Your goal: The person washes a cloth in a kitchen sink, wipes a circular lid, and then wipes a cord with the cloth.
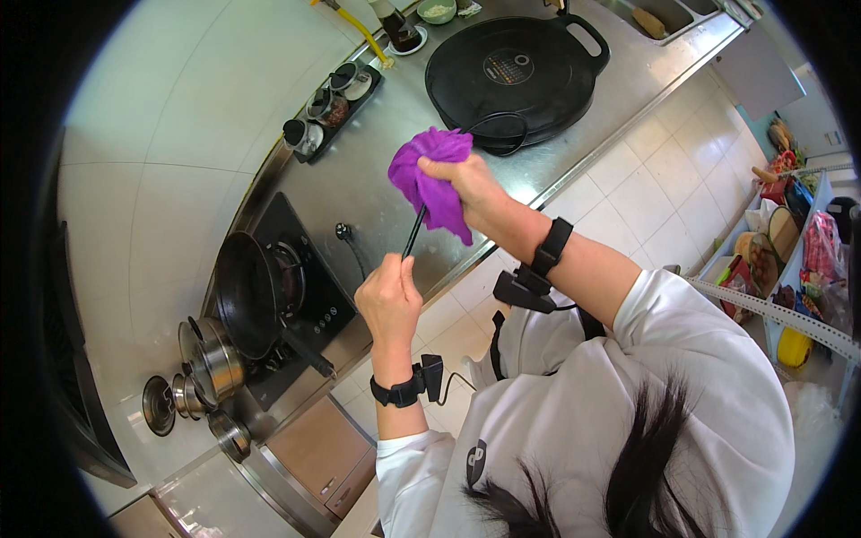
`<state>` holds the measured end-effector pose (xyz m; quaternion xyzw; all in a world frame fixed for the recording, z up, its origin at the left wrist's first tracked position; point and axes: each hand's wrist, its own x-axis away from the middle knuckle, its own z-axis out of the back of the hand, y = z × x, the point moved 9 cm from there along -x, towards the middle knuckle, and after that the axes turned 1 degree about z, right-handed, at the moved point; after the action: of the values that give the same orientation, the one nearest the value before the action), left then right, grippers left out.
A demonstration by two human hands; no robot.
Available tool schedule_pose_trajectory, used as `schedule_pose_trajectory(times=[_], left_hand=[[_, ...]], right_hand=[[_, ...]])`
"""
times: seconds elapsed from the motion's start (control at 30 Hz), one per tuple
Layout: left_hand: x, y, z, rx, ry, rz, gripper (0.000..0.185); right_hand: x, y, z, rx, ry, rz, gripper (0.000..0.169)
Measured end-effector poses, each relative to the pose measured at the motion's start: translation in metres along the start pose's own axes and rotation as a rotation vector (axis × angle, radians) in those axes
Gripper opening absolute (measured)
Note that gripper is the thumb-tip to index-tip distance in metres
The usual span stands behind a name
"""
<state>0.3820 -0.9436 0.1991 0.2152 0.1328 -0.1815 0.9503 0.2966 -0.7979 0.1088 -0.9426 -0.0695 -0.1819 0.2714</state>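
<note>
A purple cloth (430, 181) is bunched in my right hand (474, 191), wrapped around a black power cord (415, 232). Below the cloth, my left hand (389, 296) grips the same cord, which runs taut between the two hands. Past the cloth the cord curves in a loop beside a round black electric griddle (514, 74) with a side handle. The griddle lies on the stainless steel counter (377, 181). A black plug (344, 231) lies on the counter left of my hands, its cord trailing toward my left hand. Both hands are above the counter's front edge.
A wok (247, 296) sits on the gas hob (323, 296), its handle pointing toward me. Steel pots (212, 363) stand beyond it. Seasoning jars (327, 107) line the wall. A sink (649, 20) is at the far end, and a storage rack (773, 296) stands at right.
</note>
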Motion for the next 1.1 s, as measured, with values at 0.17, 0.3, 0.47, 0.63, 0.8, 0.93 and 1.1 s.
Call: schedule_pose_trajectory(times=[0.17, 0.3, 0.47, 0.63, 0.8, 0.93, 1.1], left_hand=[[0.013, -0.011, 0.016, 0.002, 0.006, 0.005, 0.022], [0.037, -0.034, 0.022, -0.037, -0.011, 0.026, 0.024], [0.052, -0.057, 0.02, -0.019, -0.008, 0.089, 0.027], [0.032, -0.042, 0.009, 0.079, 0.016, 0.16, 0.024], [-0.017, -0.01, -0.016, 0.085, 0.027, 0.111, 0.016], [-0.014, -0.022, -0.015, 0.3, 0.003, 0.149, 0.021], [-0.007, -0.042, -0.007, 0.215, 0.034, 0.288, 0.017]], right_hand=[[-0.024, -0.011, 0.029, -0.048, 0.05, -0.006, 0.022], [-0.046, -0.017, 0.066, -0.073, 0.121, -0.04, 0.025], [-0.047, -0.016, 0.078, -0.137, 0.089, -0.061, 0.025], [-0.024, 0.011, 0.035, 0.047, -0.16, -0.121, 0.044], [0.029, 0.055, -0.029, 0.207, -0.278, -0.129, 0.027], [0.017, 0.011, -0.038, 0.048, -0.21, -0.073, 0.026], [0.012, -0.006, -0.033, 0.175, -0.256, -0.004, 0.039]])
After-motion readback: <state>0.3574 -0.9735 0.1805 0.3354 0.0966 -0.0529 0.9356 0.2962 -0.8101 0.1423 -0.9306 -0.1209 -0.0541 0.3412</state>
